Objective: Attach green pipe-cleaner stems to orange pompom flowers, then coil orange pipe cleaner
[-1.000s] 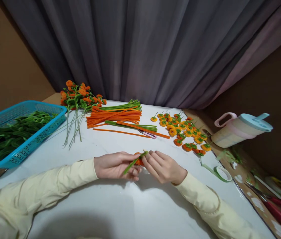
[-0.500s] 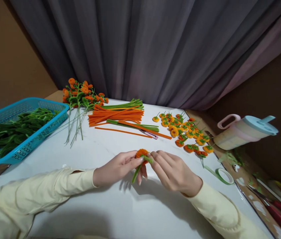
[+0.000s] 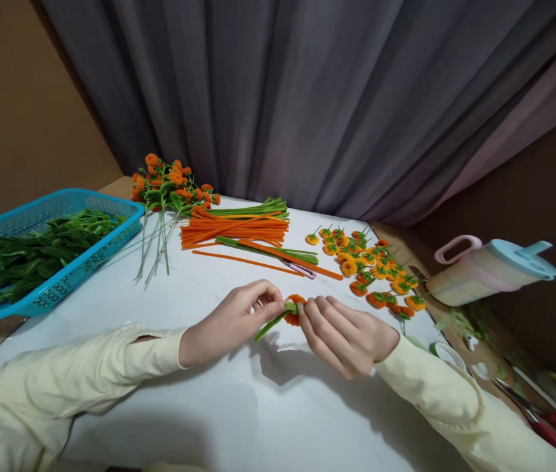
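Between my hands, above the white table [image 3: 219,406], is a small orange pipe-cleaner flower [image 3: 295,320]. A green pipe cleaner [image 3: 271,326] lies across its back, one end pointing down to the left. My right hand [image 3: 349,333] grips the flower's right edge, thumb and fingers pressed together. At the flower's left side, my left hand [image 3: 233,321] pinches the green pipe cleaner between thumb and forefinger; its other fingers are curled. Beyond my hands lie orange pipe cleaners [image 3: 238,231], green pipe cleaners [image 3: 273,211] and a pinkish metal tool [image 3: 302,269].
Several yellow and orange flower heads [image 3: 349,267] lie at the right, near green tape [image 3: 448,355]. A lidded cup [image 3: 484,275] and red-handled pliers [image 3: 548,432] are farther right. A blue basket [image 3: 66,288] of green leaves and a bunch of stemmed orange flowers [image 3: 174,180] are left.
My left hand has shifted from holding the flower's left edge to pinching the green pipe cleaner. The flower has turned and sits slightly right and lower. The view has shifted slightly.
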A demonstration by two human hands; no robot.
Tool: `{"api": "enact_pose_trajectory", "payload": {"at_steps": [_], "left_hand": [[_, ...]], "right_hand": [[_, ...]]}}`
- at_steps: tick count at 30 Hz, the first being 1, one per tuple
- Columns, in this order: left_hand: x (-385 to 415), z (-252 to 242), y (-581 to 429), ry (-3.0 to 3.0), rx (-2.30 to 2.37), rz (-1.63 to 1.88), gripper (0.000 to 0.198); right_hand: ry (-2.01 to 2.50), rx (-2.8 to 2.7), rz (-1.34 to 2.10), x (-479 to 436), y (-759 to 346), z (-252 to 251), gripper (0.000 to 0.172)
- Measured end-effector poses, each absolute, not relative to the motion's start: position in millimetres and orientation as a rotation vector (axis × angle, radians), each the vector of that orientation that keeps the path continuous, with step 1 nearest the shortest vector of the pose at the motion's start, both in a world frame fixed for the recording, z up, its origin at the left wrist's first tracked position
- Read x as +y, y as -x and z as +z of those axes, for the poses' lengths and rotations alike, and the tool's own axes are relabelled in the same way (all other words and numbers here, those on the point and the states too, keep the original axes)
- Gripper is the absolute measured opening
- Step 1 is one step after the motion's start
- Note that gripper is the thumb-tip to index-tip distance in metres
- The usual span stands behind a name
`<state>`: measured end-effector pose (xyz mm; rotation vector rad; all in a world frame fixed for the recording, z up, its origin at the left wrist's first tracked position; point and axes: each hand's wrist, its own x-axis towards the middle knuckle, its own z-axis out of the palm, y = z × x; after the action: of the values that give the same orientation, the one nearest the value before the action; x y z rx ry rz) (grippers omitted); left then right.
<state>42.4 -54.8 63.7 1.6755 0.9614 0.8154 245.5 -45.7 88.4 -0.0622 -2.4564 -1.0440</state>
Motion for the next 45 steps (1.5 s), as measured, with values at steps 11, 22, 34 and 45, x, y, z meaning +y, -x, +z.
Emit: {"api": "enact_pose_trajectory", "payload": {"at_steps": [11,22,34,45], "left_hand": [[-35,69,-38,-1.555,0.929,0.433,0.024],[-22,79,-38,-1.402,0.838,0.06,0.047],[-19,82,-33,-1.051,0.685,0.286,0.02],[-35,84,-33,-1.125,0.683,0.547,0.015]], "right_hand": [[-0.103,-2.408,-1.282,-28,-236,76,0.018],[-0.078,-2.325,-1.192,-23,-228,66,0.011],[0.016,-2.352,-1.203,-23,-238,66,0.017],[0.207,-2.4,-0.931,-20,-241,57,0.027]]}}
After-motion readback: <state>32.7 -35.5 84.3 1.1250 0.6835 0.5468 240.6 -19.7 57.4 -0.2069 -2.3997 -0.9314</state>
